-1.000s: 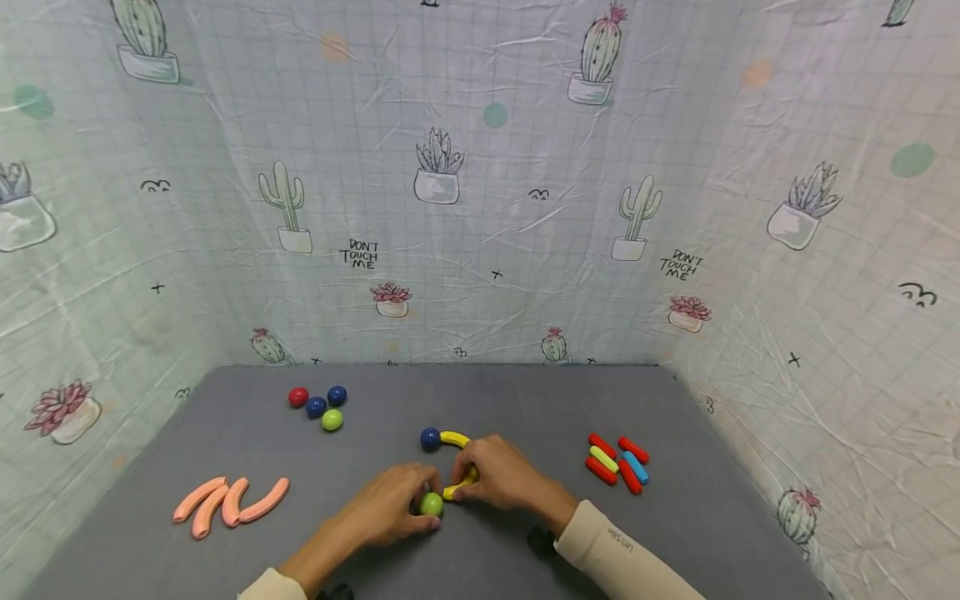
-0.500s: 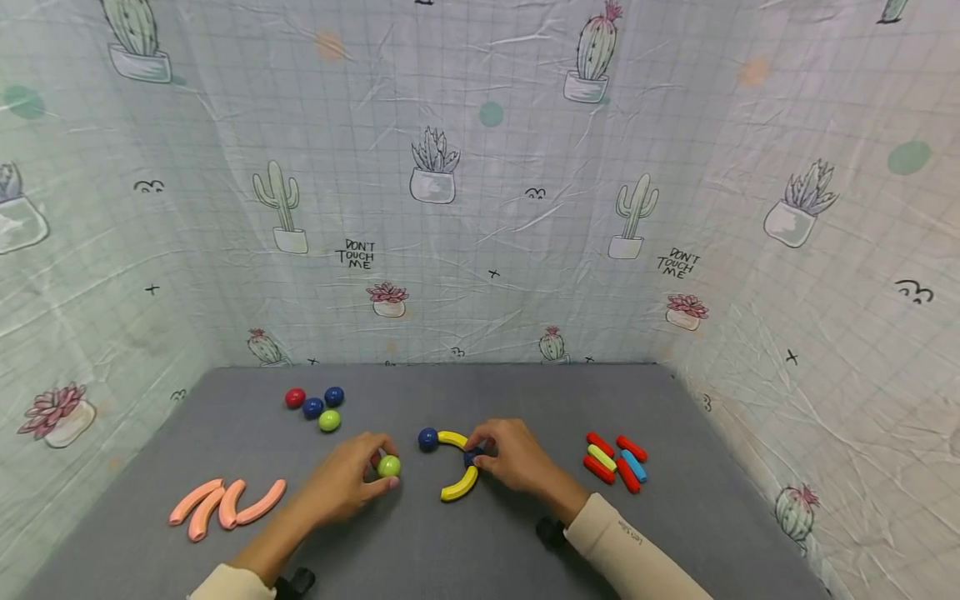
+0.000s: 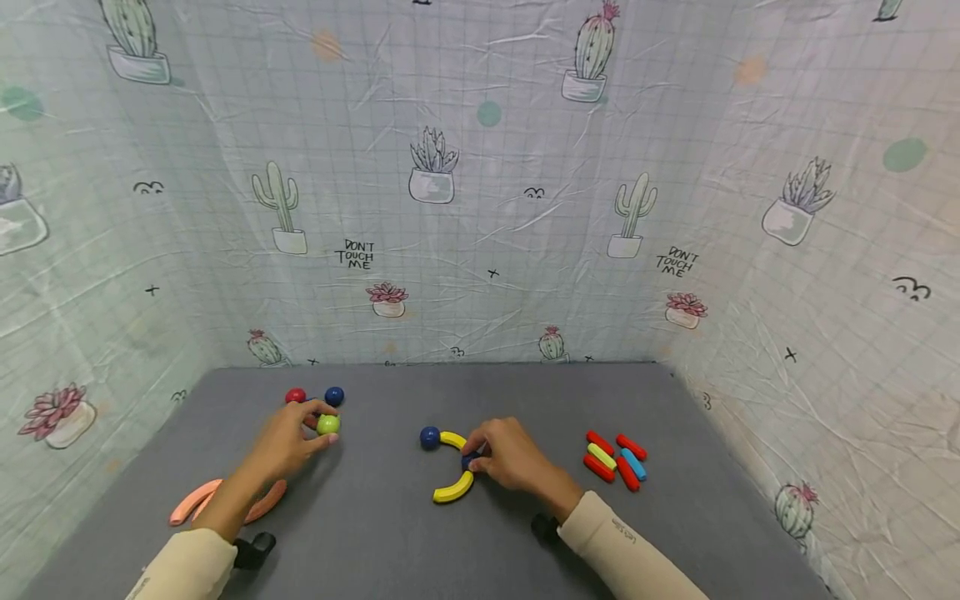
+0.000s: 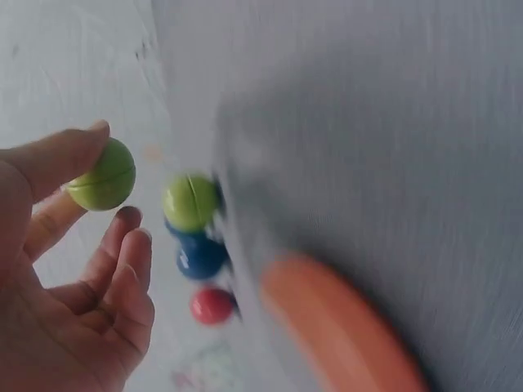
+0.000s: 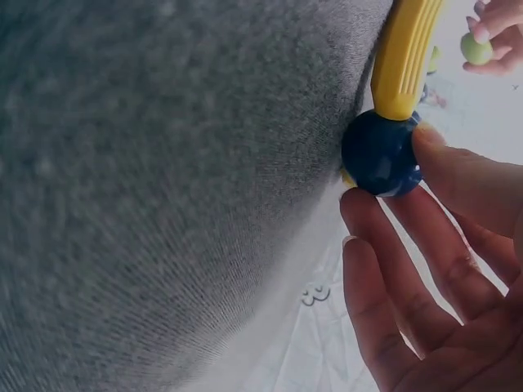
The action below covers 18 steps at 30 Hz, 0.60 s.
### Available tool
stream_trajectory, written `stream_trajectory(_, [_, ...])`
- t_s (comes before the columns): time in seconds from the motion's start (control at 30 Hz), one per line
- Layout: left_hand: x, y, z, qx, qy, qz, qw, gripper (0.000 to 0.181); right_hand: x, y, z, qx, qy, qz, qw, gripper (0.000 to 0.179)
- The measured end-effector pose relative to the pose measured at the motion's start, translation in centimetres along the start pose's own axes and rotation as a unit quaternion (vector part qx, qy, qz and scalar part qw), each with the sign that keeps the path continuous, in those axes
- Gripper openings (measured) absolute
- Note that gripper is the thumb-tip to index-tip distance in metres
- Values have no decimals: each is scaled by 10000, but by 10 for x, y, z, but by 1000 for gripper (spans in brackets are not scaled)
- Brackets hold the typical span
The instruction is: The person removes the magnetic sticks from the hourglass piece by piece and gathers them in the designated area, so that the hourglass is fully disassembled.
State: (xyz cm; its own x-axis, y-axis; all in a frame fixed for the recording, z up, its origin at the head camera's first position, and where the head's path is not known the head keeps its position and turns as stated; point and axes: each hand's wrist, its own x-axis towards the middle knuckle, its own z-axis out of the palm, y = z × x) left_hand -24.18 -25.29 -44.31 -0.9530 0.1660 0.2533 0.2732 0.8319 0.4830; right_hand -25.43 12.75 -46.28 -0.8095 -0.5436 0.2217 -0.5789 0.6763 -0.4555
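Note:
My left hand (image 3: 288, 437) pinches a green ball (image 4: 102, 175) between thumb and fingers, raised off the table. In the head view it overlaps a second green ball (image 4: 190, 202) that lies beside the other loose balls. My right hand (image 3: 510, 454) pinches a dark blue ball (image 5: 380, 153) at the middle of a bent chain on the table. A curved yellow rod (image 3: 453, 439) runs from that ball to another blue ball (image 3: 430, 438). Another curved yellow rod (image 3: 453, 490) runs from it toward the front left, its far end bare.
By the left hand lie a red ball (image 3: 296, 396) and blue balls (image 3: 334, 396). Several salmon curved rods (image 3: 193, 500), partly hidden by the left arm, rest at the left. Short straight rods in red (image 3: 628, 474), blue (image 3: 633, 464) and yellow (image 3: 602, 456) lie at the right.
My left hand has carried the green ball away from the yellow chain, leftward and back to the loose balls. My right hand has shifted from the front yellow rod to the middle blue ball.

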Motion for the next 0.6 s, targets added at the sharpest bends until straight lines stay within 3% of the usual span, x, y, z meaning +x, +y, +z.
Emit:
stream_trajectory(0.1, [6,-18,-9,124,-60,-266,9996,35,0,0,1,-52,6,40,10000,16])
stream_trajectory(0.27, [16,-39,-17,357,-472,-752,9954,39,-2,0,2,-45,27,131,9999,15])
stream_trajectory(0.43, [25,-47,-16,591,-793,-985,9902,36,-3,-1,2,0,37,111,9999,15])
stream_trajectory(0.6, [27,-50,-14,608,-781,-1016,9899,37,-2,-3,-1,-8,30,136,9999,15])
